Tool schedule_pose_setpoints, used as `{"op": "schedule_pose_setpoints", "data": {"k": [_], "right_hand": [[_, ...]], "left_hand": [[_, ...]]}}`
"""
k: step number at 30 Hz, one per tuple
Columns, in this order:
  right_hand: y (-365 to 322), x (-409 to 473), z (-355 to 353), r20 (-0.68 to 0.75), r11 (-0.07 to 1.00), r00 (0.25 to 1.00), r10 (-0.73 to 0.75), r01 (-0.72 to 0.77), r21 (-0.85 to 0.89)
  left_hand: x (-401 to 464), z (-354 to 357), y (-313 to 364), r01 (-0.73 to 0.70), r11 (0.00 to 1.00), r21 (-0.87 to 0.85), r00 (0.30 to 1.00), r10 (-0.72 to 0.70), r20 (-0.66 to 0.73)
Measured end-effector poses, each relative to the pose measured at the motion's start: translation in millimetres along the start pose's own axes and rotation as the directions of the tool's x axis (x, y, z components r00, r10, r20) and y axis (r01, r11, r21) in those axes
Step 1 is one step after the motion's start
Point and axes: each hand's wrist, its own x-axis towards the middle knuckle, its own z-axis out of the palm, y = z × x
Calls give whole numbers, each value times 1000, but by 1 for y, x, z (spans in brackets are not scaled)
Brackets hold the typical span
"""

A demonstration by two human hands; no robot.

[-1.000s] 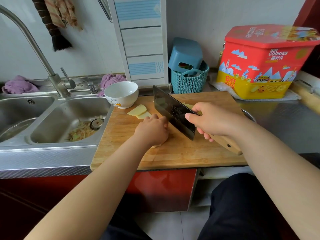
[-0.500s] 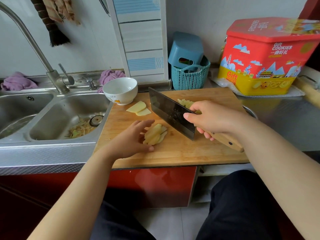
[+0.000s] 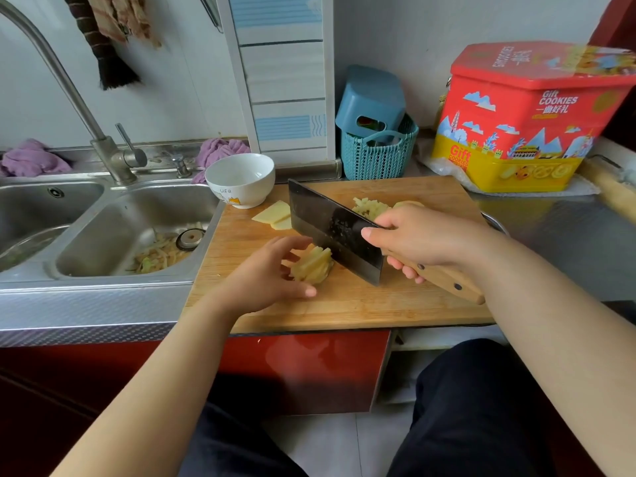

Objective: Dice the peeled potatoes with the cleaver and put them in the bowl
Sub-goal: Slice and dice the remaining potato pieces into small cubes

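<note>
A stack of potato strips [image 3: 313,268] lies in the middle of the wooden cutting board [image 3: 344,304]. My left hand [image 3: 265,273] cups it from the left, fingers behind and thumb in front. My right hand [image 3: 416,235] grips the wooden handle of the cleaver [image 3: 330,228], whose dark blade stands on the board just right of the stack. Behind the blade lies a pile of diced potato [image 3: 370,208]. Two flat potato slices [image 3: 275,215] lie near the white bowl [image 3: 241,179] at the board's far left corner.
A double steel sink [image 3: 113,228] with peelings and a tall tap [image 3: 103,146] is to the left. A teal basket [image 3: 377,156] and a red and yellow cookie tin [image 3: 526,122] stand behind the board. A steel rim [image 3: 495,223] peeks out at the board's right edge.
My left hand lifted off the potato stack, uncovering the strips, then closed round them again. The cleaver has stayed in nearly the same place beside them.
</note>
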Motion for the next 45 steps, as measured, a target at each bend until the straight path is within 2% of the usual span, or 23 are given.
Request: {"op": "schedule_pose_setpoints", "data": {"k": [1, 5, 7, 11, 16, 26, 32, 37, 45], "right_hand": [[0, 0, 0, -4, 1000, 1000, 2, -2, 0], [-1, -1, 1, -19, 1000, 1000, -8, 8, -15], [-2, -2, 0, -43, 999, 999, -27, 26, -31], [-7, -9, -3, -85, 996, 994, -69, 64, -64], [-16, -11, -4, -63, 990, 994, -93, 85, -115], [-27, -4, 9, 18, 961, 1000, 19, -14, -278], [-11, -6, 25, -45, 943, 998, 39, -52, -328], [-3, 2, 15, -36, 974, 997, 71, -77, -212], [-18, -11, 4, -83, 970, 996, -29, 7, -245]], "left_hand": [[0, 3, 2, -4, 1000, -6, 1000, 4, -24], [8, 28, 7, -86, 975, 204, 952, 141, -272], [14, 33, 12, -109, 965, 238, 931, 183, -317], [19, 35, 9, -106, 967, 231, 930, 179, -321], [19, 36, 4, -117, 965, 235, 913, 198, -357], [19, 37, 3, -73, 971, 227, 902, 161, -400], [17, 40, 4, -59, 966, 252, 885, 167, -434], [13, 38, 5, -60, 971, 230, 856, 169, -489], [12, 37, 6, -26, 972, 232, 881, 132, -454]]}}
